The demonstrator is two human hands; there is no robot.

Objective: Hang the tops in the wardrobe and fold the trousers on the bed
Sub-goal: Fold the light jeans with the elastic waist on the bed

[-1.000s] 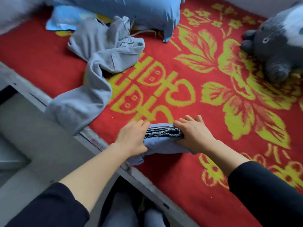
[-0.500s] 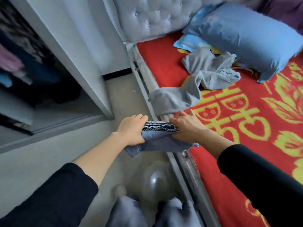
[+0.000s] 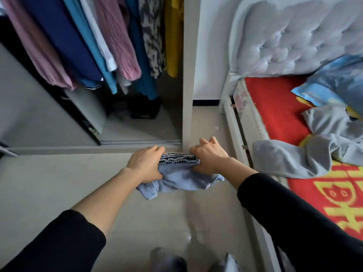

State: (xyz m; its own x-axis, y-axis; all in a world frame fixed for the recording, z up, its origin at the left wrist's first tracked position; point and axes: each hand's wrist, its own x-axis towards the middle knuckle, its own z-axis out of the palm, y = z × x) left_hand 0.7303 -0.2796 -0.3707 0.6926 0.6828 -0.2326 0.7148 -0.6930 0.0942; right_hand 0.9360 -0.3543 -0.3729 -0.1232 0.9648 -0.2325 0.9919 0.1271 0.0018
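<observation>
Over the floor, facing the open wardrobe [image 3: 184, 75] where several tops [image 3: 117, 42] already hang, the left hand [image 3: 146, 165] and right hand [image 3: 208, 156] clamp a folded pair of light-blue trousers [image 3: 182, 177] between them. Grey trousers [image 3: 314, 154] lie unfolded on the bed [image 3: 275, 107], apparently left to do.

Soft, matt blue cloth trousers [image 3: 180, 178] with a ribbed elastic waistband are bunching beside a pale floor [image 3: 49, 183] showing a faint sheen; on the bed [image 3: 275, 107] beside that floor, grey fleecy cloth [image 3: 290, 160] is lying under a tufted, velvety headboard [image 3: 294, 36].
</observation>
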